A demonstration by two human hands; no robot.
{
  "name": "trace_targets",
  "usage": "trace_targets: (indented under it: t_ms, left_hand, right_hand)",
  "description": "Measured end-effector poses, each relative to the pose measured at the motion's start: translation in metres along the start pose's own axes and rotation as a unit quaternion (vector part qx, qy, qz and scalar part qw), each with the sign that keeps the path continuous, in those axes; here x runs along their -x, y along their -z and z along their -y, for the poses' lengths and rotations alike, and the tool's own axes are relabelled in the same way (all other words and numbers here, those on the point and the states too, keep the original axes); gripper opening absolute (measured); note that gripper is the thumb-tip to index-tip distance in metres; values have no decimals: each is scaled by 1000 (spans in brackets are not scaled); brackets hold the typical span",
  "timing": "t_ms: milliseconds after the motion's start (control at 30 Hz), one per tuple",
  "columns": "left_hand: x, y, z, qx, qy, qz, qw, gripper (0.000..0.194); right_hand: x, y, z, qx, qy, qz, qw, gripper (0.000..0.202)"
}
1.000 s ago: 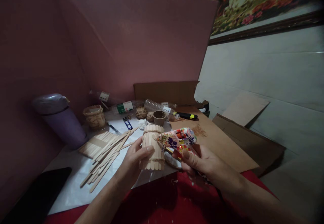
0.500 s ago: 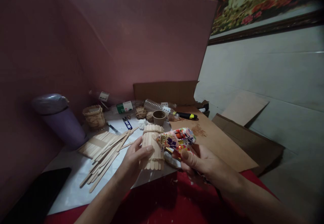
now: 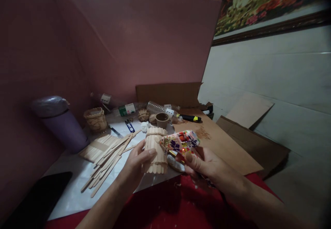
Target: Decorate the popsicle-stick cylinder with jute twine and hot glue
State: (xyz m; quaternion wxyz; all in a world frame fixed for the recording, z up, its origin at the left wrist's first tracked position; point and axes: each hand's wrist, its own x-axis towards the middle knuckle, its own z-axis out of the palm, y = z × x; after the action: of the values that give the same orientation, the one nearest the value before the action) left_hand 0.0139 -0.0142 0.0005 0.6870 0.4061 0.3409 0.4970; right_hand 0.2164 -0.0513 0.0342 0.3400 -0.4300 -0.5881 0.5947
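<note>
My left hand (image 3: pixel 139 160) is wrapped round a cylinder of upright craft sticks (image 3: pixel 156 149), with twine bands near its top and bottom. In my right hand (image 3: pixel 199 165) is a hot glue gun (image 3: pixel 179 142) covered in a flower pattern, a small red light showing on it. Its nozzle points left and meets the right side of the stick cylinder; whether it touches I cannot tell. A roundish pale object (image 3: pixel 176 161) shows partly behind the glue gun. Loose craft sticks (image 3: pixel 108 167) lie left of my left hand.
Behind the cylinder stand a brown pot (image 3: pixel 162 120), twine balls (image 3: pixel 143 115) and plastic bottles (image 3: pixel 157 108). A utility knife (image 3: pixel 190 118) lies on cardboard (image 3: pixel 219 146) at right. Further left are a wrapped pot (image 3: pixel 95 120), snips (image 3: pixel 129 126) and a purple tumbler (image 3: pixel 63 129).
</note>
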Motion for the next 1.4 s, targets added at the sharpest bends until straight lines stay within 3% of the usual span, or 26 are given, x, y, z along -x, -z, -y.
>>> trace_targets:
  t_ms: [333,867,1133,1233,1333,1400]
  left_hand:
    - [-1,1,1,4,3,12,1000,60]
    - [4,-3,-5,-2,21,21,1000,65]
    - [6,0,-4,6,43,61,997,46]
    - [6,4,-1,18,82,70,994,33]
    - [6,9,1,35,118,57,991,30]
    - [6,11,-1,48,118,43,991,32]
  right_hand:
    - [1,-1,2,11,-12,4,1000,57]
    - [-3,-1,2,-73,22,19,997,54]
    - [-5,0,8,-113,57,38,991,53]
    - [-11,10,11,-98,120,-20,988,55]
    - [-21,36,8,-35,173,-157,972,49]
    - [-31,58,0,75,149,-245,955,43]
